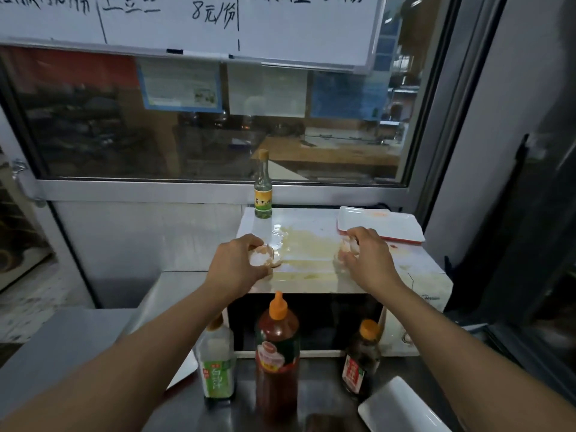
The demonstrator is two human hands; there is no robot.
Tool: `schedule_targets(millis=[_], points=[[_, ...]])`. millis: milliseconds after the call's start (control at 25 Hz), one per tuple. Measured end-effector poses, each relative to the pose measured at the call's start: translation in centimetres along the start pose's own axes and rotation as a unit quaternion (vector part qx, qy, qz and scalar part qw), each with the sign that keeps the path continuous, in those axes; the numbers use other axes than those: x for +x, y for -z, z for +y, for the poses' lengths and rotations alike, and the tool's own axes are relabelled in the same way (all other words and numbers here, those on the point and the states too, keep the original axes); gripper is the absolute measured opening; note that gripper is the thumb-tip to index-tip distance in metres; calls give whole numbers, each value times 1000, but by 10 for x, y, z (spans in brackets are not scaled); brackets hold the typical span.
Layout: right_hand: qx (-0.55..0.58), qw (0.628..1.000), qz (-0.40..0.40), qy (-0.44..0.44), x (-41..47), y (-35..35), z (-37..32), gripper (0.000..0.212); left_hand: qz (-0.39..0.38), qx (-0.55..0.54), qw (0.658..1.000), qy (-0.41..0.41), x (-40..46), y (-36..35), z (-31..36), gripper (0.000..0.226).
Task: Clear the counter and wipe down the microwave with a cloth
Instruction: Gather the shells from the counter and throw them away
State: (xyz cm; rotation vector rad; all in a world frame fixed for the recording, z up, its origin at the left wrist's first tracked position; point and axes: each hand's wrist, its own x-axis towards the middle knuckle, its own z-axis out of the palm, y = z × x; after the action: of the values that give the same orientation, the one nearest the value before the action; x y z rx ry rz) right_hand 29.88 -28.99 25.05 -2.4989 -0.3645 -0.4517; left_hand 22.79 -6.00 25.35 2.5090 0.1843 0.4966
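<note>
Two hands: left hand (240, 265) and right hand (364, 254) each pinching an eggshell piece (261, 257) on microwave (311, 244) top.
Risk: shells crush, drip onto bottles (277, 347) below front edge.
Spill (307, 244): smears if dragged.

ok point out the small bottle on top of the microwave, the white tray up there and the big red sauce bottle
small bottle (263, 204): head view, on its yellow label
white tray (381, 224): head view, on its bare middle
red sauce bottle (277, 335): head view, on its upper body
</note>
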Motion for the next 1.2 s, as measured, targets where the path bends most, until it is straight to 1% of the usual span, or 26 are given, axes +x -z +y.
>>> schedule_targets(millis=[240,360,480,640,800,920,1080,1200], points=[[12,998,-53,45,25,-23,28,37,15,19,999,32,22,-15,-2,53],[8,996,-72,44,27,-32,35,35,14,26,998,51,27,-17,-5,51],[24,996,-71,45,29,-34,38,32,15,25,998,57,29,-18,-8,50],[0,994,-99,51,35,-39,41,34,11,33,997,67,31,-21,-9,51],[0,992,-116,57,40,-45,42,17,5,33,997,70,35,-24,-5,50],[11,989,-127,75,42,-43,44,13,7,36,997,64,39,-28,-2,50],[17,987,-134,83,45,-41,46,19,-5,49,997,60,45,-36,3,51],[20,988,-132,82,47,-41,46,18,-27,54,996,67,50,-44,6,53]])
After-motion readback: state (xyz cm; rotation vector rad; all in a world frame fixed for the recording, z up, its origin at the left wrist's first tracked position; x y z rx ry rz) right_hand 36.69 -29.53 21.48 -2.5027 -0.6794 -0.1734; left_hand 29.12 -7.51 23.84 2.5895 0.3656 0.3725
